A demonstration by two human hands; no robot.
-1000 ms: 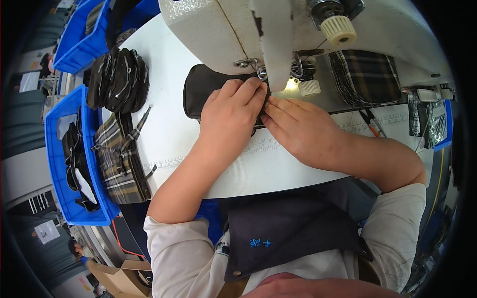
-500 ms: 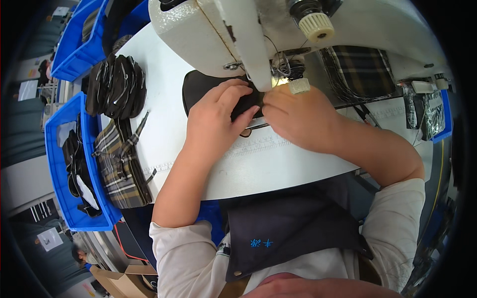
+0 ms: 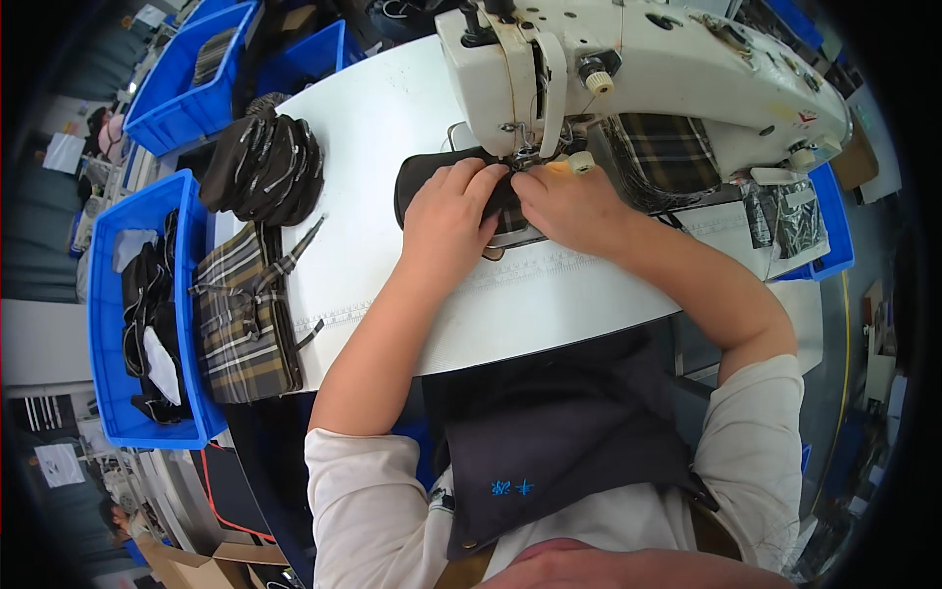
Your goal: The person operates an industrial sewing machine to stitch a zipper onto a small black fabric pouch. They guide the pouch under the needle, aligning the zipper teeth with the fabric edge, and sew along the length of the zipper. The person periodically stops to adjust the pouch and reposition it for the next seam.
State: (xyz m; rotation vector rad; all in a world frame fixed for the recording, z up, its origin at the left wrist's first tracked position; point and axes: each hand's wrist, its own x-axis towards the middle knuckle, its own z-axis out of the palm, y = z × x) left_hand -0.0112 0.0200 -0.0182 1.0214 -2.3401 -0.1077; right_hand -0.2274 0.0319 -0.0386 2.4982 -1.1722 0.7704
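A dark fabric piece [image 3: 416, 181] with a plaid part showing lies under the head of a white sewing machine [image 3: 488, 83]. My left hand [image 3: 449, 214] presses on it with bent fingers, the fingertips close to the needle area. On the other side, my right hand [image 3: 571, 208] has its fingers curled at the fabric's edge, right beside the presser foot, and grips it there. The two hands almost meet in front of the needle, whose tip is hidden. A small loop sticks out of the fabric's near edge.
Left on the white table [image 3: 368, 108] sit a stack of dark zippered pieces [image 3: 265, 169] and plaid fabric pieces [image 3: 245, 324]. Beyond stands a blue bin [image 3: 201, 393] of dark scraps. More plaid pieces [image 3: 662, 157] lie behind my right hand, with plastic packets [image 3: 785, 216] farther right.
The view has shifted back, so the machine appears smaller and more of it shows. Both hands stay on the fabric by the needle; my left thumb now sits closer to the fingers.
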